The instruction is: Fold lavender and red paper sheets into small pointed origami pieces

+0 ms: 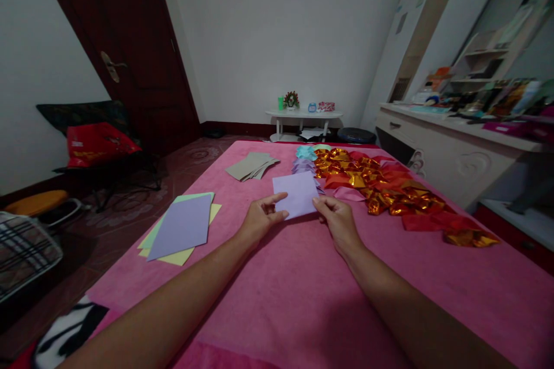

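Observation:
A square of lavender paper [298, 191] is held up between my two hands, above the pink cloth. My left hand [264, 213] grips its lower left side, with the thumb in front and the fingers partly behind. At the lower right corner my right hand [336, 216] pinches it between thumb and curled fingers. To the left lies a stack of coloured sheets [184, 228], lavender on top with green and yellow ones showing beneath. Beyond my left hand a fanned pile of grey sheets [251, 166] rests on the cloth.
Several folded shiny gold and red paper pieces [381, 181] spread over the right side of the pink-covered surface [277, 300]. Folded lavender and turquoise pieces [306, 153] sit behind the held paper. A cluttered white dresser [437, 144] stands at right, a small white table [303, 115] at the wall.

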Motion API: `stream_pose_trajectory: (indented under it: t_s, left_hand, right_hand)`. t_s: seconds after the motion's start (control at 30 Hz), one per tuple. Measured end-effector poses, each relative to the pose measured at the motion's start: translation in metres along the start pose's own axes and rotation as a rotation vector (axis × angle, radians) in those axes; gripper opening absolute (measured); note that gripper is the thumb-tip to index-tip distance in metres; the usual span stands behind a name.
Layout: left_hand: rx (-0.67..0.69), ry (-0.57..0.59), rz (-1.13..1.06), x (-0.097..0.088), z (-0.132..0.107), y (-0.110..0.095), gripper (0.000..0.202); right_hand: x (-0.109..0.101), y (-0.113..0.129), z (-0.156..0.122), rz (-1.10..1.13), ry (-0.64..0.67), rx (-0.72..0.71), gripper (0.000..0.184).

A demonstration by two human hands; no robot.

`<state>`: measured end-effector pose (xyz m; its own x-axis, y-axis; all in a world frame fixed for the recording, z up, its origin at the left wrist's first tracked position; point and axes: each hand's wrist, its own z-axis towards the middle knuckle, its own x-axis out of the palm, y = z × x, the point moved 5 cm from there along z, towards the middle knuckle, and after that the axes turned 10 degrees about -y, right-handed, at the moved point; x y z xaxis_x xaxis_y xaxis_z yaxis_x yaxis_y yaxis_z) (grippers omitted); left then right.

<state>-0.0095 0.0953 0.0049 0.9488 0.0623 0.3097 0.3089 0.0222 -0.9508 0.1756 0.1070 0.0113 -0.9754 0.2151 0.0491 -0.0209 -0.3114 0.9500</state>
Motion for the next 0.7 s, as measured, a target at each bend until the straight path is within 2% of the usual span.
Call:
stream_pose_trajectory:
  t_s: [0.07,0.3,0.6,0.7]
  left_hand:
    - [0.012,0.002,-0.014,0.000,0.000,-0.001,0.070]
    - [0.110,-0.113,0.080,-0.006,0.001,-0.007,0.069]
    - [0.045,-0.088,0.080,-0.001,-0.002,-0.009,0.059]
    - [0.056,-0.079,0.091,-0.002,-0.001,-0.008,0.049]
  right_hand:
    - [0.000,0.001,0.000,-0.012,0.007,-0.021,0.033]
    - [-0.002,-0.004,0.002,0.007,-0.002,-0.013,0.025]
    - [-0.006,-0.007,0.004,0.140,-0.056,0.119,0.021]
    - [-0.007,-0.009,0.004,0.165,-0.069,0.169,0.022]
